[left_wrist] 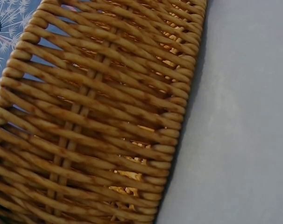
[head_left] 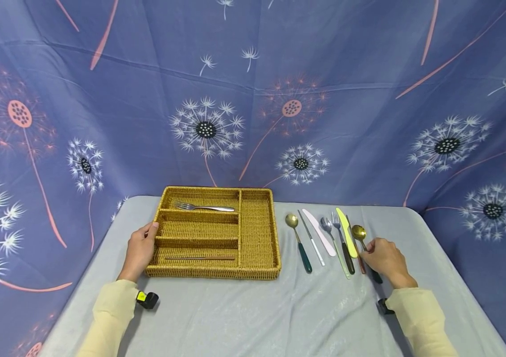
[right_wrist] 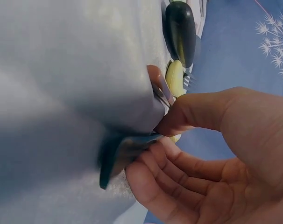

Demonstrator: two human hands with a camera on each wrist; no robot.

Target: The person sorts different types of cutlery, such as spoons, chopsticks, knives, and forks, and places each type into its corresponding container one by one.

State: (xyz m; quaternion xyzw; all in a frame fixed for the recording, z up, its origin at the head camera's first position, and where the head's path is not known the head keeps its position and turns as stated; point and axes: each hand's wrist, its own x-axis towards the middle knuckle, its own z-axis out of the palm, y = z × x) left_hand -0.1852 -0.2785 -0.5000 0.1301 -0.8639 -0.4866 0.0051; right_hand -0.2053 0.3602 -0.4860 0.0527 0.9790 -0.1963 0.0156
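Observation:
My left hand grips the left rim of a woven tray, whose wicker side fills much of the left wrist view. At the right end of a row of cutlery, my right hand pinches a gold spoon between thumb and fingers. Its dark green handle sticks out below the fingers in the right wrist view. Just left of that spoon lies a brown-handled piece, beside a yellow knife. Inside the tray are a fork at the back and a thin brown-ended stick in the front compartment.
Further left in the row lie a dark-handled fork, a silver spoon with a pale green handle, a pink knife, a white-handled stick and another gold spoon. A patterned cloth hangs behind the table.

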